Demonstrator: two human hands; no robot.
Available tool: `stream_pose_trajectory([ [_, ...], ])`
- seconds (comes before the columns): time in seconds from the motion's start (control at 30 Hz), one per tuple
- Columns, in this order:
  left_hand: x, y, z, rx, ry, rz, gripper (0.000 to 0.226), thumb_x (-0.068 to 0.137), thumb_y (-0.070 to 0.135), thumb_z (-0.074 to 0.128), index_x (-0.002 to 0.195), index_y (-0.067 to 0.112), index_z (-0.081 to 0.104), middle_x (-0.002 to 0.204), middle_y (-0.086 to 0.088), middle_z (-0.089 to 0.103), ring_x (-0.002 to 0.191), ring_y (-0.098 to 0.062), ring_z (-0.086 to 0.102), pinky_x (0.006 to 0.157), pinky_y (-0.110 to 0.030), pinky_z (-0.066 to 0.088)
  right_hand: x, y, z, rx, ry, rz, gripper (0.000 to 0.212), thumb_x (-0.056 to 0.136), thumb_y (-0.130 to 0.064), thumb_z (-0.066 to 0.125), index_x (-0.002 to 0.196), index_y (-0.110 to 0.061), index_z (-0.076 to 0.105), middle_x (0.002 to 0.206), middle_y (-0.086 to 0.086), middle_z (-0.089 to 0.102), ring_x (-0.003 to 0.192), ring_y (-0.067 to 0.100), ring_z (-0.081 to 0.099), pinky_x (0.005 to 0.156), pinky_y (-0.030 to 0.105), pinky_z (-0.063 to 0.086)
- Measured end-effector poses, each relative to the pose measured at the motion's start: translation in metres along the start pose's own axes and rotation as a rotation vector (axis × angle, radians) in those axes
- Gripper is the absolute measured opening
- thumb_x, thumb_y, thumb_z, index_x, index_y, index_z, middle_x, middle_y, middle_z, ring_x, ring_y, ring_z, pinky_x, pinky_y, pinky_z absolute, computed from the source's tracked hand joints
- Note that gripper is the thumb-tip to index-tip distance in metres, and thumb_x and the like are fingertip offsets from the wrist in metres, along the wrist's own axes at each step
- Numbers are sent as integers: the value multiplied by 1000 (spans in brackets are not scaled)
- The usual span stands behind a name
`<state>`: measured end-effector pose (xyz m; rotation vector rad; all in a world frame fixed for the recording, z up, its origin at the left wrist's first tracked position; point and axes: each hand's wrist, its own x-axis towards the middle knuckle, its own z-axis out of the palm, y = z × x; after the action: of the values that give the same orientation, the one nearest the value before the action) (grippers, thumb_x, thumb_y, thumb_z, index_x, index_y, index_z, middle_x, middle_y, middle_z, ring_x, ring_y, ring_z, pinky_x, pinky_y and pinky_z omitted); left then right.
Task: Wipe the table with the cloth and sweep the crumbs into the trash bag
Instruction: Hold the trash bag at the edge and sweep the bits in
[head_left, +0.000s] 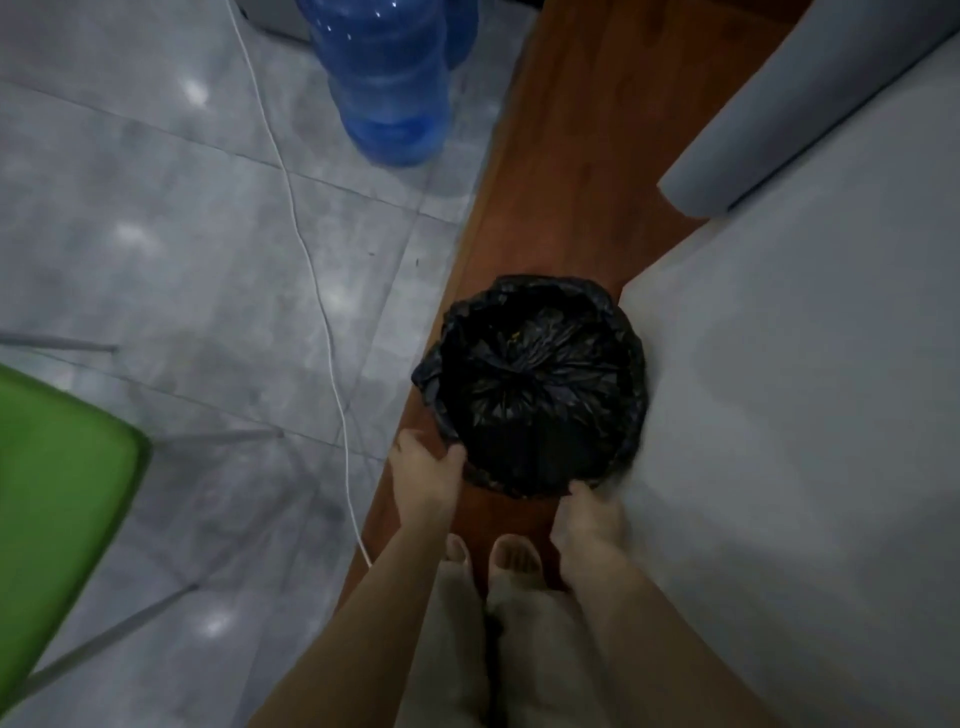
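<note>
Trash bag: one black trash bag (535, 384), lining a round bin, stood on a brown wooden floor strip (566, 171), its mouth open upward; a few small yellowish specks showed inside near 12 o'clock.
Left hand: the left hand (423, 475) met the bag's rim at 7 o'clock; its grip was closed on the rim, fingers curled over the black plastic.
Right hand: the right hand (589, 512) met the rim at 5 o'clock; its grip pinched the plastic edge there.
Bag relative to hands: the bag lay directly beyond both hands, at 12 o'clock from them, touching each.
Feet: two bare feet (511, 556) stood between the forearms, at 6 o'clock of the bag.
Surroundings: one blue water jug (387, 83) at 11 o'clock, well apart from the bag; one white cable (311, 270) across the grey tiled floor (156, 218); one green chair seat (57, 499) at 9 o'clock; a grey covered surface (805, 389) touching the bag at 3 o'clock.
Cloth: not identifiable; view blurred.
</note>
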<state>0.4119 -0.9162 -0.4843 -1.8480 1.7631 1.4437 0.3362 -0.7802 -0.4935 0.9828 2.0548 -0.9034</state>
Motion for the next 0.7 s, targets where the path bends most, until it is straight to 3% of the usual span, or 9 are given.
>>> stream_pose_trajectory([
  [0.1,31,-5,15,8,-126,-5,65,85,25,67,139,2,38,137,-20,49,124,-37,49,101,-46,44,43,3,9,-41,4,52,59,91,-34,60,139,-3,44,139,18,49,124,38,50,105,49,42],
  [0.2,38,-3,24,49,-85,91,46,86,12,61,128,3,45,126,-19,58,114,-36,55,91,-41,48,60,0,11,-110,4,-16,61,90,-33,63,139,-3,43,138,17,50,122,39,51,104,51,44],
  [0.3,27,10,19,0,-41,137,35,87,12,56,120,0,51,114,-18,63,103,-35,60,82,-39,51,54,-9,4,-64,1,-59,42,92,-14,60,128,4,51,131,24,56,116,42,56,100,53,47],
  [0.37,10,23,3,-7,-14,154,31,86,12,57,113,-3,55,104,-20,65,96,-36,62,76,-39,50,32,-21,-5,-14,-10,-64,42,91,-9,58,130,4,49,132,26,54,118,43,55,100,53,47],
  [0.5,-55,57,-53,-30,66,174,25,85,10,59,108,1,53,90,-6,58,85,-27,56,63,-16,37,-49,-54,-34,101,-26,-80,53,91,-4,57,142,-7,40,141,17,48,125,39,49,106,50,43],
  [0.63,-134,96,-111,-58,129,180,16,85,12,58,99,4,55,88,-10,60,86,-33,59,68,-32,41,-155,-84,-81,19,-189,-118,57,88,-9,60,141,-2,40,136,17,52,121,35,52,106,44,44],
  [0.7,-173,115,-136,-19,200,190,22,86,16,58,103,3,55,90,-13,61,89,-36,60,74,-39,47,-205,-102,-101,-97,-225,-214,61,88,-15,61,141,1,36,140,20,47,123,35,50,105,40,43],
])
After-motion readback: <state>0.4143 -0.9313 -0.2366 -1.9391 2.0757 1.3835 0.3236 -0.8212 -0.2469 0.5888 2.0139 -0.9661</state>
